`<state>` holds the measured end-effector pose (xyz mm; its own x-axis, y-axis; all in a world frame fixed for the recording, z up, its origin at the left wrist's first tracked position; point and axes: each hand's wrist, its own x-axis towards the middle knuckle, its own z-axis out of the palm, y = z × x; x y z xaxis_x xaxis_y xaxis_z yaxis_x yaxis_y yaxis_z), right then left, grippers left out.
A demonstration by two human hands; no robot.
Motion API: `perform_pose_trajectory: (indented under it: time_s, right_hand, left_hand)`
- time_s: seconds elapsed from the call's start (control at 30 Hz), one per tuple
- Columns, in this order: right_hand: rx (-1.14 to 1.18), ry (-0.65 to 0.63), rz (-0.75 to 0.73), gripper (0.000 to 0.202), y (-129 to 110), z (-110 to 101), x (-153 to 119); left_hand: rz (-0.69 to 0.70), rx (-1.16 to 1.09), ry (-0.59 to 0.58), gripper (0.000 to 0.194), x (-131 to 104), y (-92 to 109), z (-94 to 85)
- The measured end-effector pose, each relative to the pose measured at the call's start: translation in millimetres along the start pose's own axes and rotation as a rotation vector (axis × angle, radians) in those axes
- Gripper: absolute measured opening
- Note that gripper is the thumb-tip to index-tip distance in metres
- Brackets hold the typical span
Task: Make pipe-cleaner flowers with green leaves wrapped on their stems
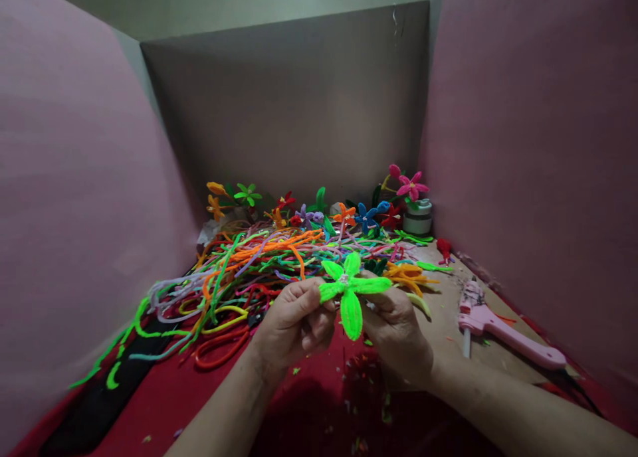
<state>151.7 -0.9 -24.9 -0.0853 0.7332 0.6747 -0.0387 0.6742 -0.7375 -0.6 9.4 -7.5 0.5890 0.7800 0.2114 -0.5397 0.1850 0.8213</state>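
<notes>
A bright green pipe-cleaner flower (351, 314) with several long petals and a pale centre is held up in front of me, facing my eyes. My left hand (299, 317) pinches the tip of its left petal between thumb and fingers. Behind the flower, on its right side, my right hand (399, 331) is closed around it; those fingertips are partly hidden by the petals, and so is any stem. Beyond both hands lies a tangled heap of coloured pipe cleaners (269, 248).
A pink glue gun (513, 334) lies on a brown board (443, 317) at right. Finished flowers, including a pink flower (411, 186) by a grey-white container (417, 218), line the back. Red-handled scissors (222, 354) rest at left. Pink walls (538, 145) enclose both sides; scraps dot the red cloth (309, 404).
</notes>
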Motion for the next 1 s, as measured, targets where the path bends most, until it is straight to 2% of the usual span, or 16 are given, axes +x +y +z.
perform_pose_trajectory:
  time_s: [0.1, 0.23, 0.4, 0.57, 0.77, 0.9, 1.0]
  right_hand:
    - [-0.058, 0.021, -0.012, 0.011, 1, -3, 2]
    - [-0.174, 0.004, -0.046, 0.011, 1, -7, 4]
    - [-0.280, -0.010, -0.092, 0.013, 7, -9, 4]
    - [-0.303, -0.008, -0.137, 0.015, 10, -9, 4]
    - [-0.325, 0.030, -0.126, 0.015, 10, -6, 3]
    - [-0.265, 0.044, -0.082, 0.010, 10, -6, 3]
    - [-0.172, 0.057, -0.019, 0.009, 8, -6, 4]
  left_hand:
    - [-0.069, 0.061, 0.001, 0.040, -3, 1, -1.6]
    - [-0.140, 0.170, 0.028, 0.048, -5, -1, 8.0]
    - [-0.139, 0.197, 0.143, 0.035, -4, -4, 24.4]
    - [-0.144, 0.292, 0.244, 0.017, -3, -5, 31.6]
    - [-0.012, 0.478, 0.353, 0.020, -3, -11, 37.3]
    - [0.003, 0.515, 0.364, 0.025, -3, -12, 38.7]
    - [-0.064, 0.471, 0.296, 0.016, -4, -9, 35.7]
